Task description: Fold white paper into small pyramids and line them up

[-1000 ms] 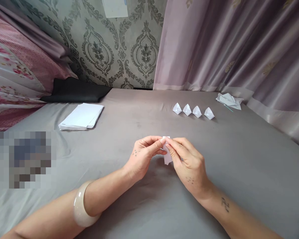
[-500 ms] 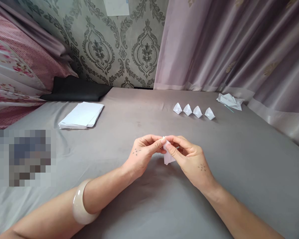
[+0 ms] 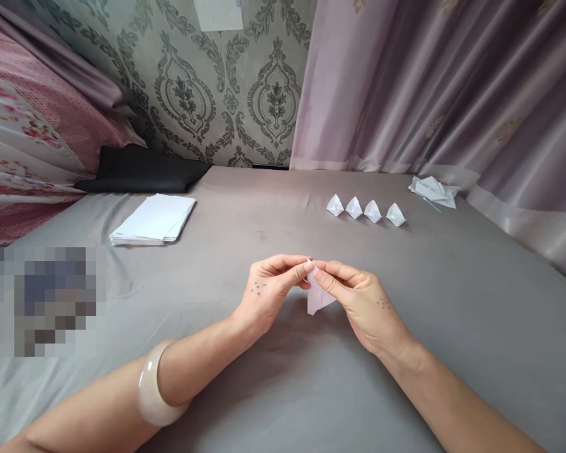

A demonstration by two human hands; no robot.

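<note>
A small folded piece of white paper (image 3: 317,298) hangs between my hands, above the grey sheet. My left hand (image 3: 272,288) pinches its top corner between thumb and fingers. On the other side my right hand (image 3: 365,302) grips the upper edge, thumb in front and fingers behind. The paper's lower part fans out below the fingertips, and its right side is partly hidden by my right hand. A pale bangle (image 3: 156,384) sits on my left forearm.
Several folded paper shapes (image 3: 353,207) stand in a row beyond my hands. A paper stack (image 3: 153,217) lies at the left, loose paper pieces (image 3: 434,190) with a thin green stick at the far right. Black cloth (image 3: 146,168) rests by the wall, and a blurred patch covers the left edge.
My right hand has turned slightly, and more of the folded paper's lower part now shows, spread wider to the right. My left hand keeps its pinch nearly in place.
</note>
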